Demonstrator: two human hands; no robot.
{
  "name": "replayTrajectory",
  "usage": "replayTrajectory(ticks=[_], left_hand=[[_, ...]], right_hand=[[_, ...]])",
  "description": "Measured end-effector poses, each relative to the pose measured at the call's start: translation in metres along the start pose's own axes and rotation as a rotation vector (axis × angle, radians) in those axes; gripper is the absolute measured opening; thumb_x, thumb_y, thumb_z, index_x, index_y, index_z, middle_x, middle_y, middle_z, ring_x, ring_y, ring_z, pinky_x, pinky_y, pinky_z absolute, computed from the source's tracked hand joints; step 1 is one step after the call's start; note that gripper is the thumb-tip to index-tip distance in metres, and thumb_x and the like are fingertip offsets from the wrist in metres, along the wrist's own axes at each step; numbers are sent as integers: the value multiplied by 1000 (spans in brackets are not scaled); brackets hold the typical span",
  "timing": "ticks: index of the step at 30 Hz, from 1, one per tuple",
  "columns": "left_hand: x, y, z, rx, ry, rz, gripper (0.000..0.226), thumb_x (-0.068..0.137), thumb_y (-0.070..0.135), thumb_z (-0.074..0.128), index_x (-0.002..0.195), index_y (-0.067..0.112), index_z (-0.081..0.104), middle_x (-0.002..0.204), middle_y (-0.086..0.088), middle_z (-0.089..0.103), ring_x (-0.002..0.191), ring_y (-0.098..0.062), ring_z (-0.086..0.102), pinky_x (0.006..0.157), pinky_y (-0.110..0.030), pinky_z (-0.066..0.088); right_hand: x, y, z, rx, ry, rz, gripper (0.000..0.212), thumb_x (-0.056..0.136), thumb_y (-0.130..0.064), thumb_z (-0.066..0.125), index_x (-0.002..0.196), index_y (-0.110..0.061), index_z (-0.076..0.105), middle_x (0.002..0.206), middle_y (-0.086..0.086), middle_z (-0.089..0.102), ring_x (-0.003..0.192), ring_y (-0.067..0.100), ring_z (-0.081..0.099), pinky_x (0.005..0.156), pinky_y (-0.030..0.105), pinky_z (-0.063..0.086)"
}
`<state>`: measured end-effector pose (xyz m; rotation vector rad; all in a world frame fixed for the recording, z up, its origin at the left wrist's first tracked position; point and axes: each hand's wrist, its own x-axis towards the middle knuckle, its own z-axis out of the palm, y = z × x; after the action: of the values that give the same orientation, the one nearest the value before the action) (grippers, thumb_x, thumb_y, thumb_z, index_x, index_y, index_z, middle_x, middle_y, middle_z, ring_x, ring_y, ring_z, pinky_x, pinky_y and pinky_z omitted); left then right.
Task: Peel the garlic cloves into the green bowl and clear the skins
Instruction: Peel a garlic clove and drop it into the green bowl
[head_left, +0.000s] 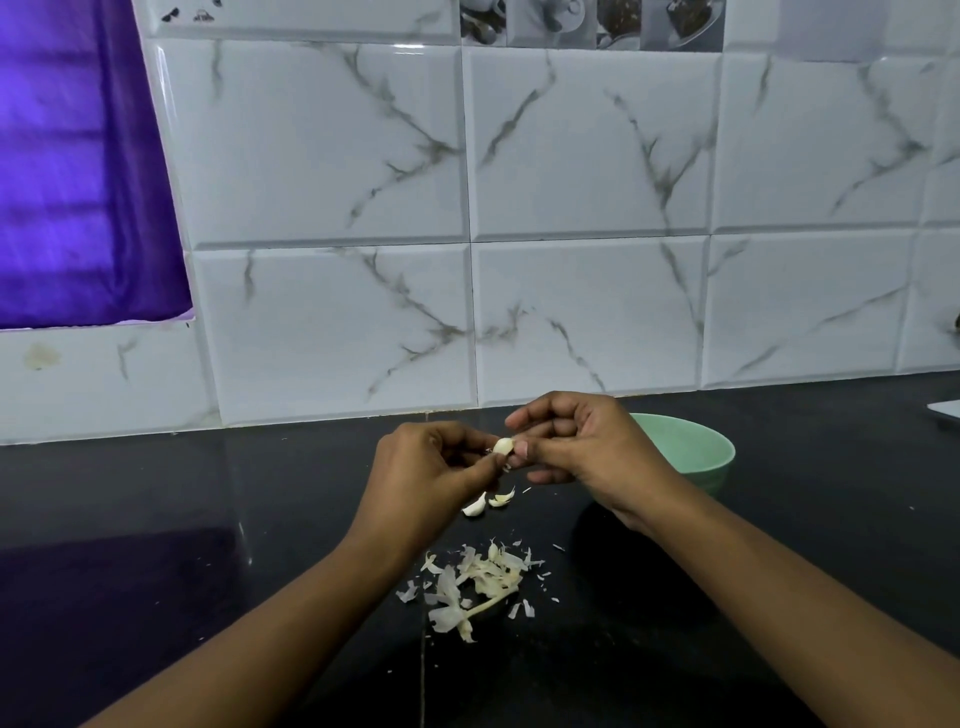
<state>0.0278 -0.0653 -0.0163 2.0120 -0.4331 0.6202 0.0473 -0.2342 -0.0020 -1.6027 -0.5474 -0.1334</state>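
1. A small, pale, partly skinned garlic clove (503, 446) is held in the air just left of the round mint-green bowl (698, 451), between the person's two hands and above the desk.
2. The left hand (434, 470) sits left of the green bowl, on the far side of the clove from it. Its fingers (467, 440) are curled in and pinch the clove's left end.
3. The right hand (587, 441) is directly in front of the bowl's left rim and hides part of it. Its fingers (524, 448) are bent and pinch the clove's right side.
4. The bowl stands on the glossy black desk (208, 519). What lies inside it cannot be told from this angle.
5. Two small whitish garlic pieces (475, 506) lie on the desk left of the bowl and slightly nearer the person, below the held clove. Whether they are peeled is unclear.
6. A loose heap of papery off-white skins (478, 582), with a thin stalk among them, lies left of the bowl and much nearer the person, well apart from it.
7. A white, grey-veined tiled wall (587, 312) rises just behind the bowl.
8. A purple curtain (78, 182) hangs far to the bowl's left.
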Motion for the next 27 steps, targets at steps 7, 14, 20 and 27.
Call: replayTrajectory(ticks=[7,14,20,27], left_hand=[[-1,-1,-1,110,10,82,12,78,16,77,88,24,76,68,11,73,63,3,67,59,-11,51],[-2,0,-2,251,-9,195,17,81,21,74,97,23,76,75,11,73,69,8,66,62,-5,46],[-4,0,-2,307,-2,269,18,81,23,74,99,20,76,69,9,72,62,3,66,59,-8,46],[-3,0,0,281,-20,228,18,81,21,73,99,22,75,72,11,73,63,4,66,61,-7,49]], right_hand=[[0,0,0,-7,-4,26,15,81,3,67,90,-8,63,69,7,70,65,13,70,56,21,54],[0,-1,-2,-43,-10,54,18,82,6,66,92,-8,62,65,6,69,62,12,69,53,20,52],[-2,-1,1,-94,36,31,25,79,10,65,93,-10,57,60,4,67,58,13,67,60,28,54],[-3,-1,7,-50,86,43,31,77,12,62,93,-13,52,59,1,62,51,11,61,55,26,50]])
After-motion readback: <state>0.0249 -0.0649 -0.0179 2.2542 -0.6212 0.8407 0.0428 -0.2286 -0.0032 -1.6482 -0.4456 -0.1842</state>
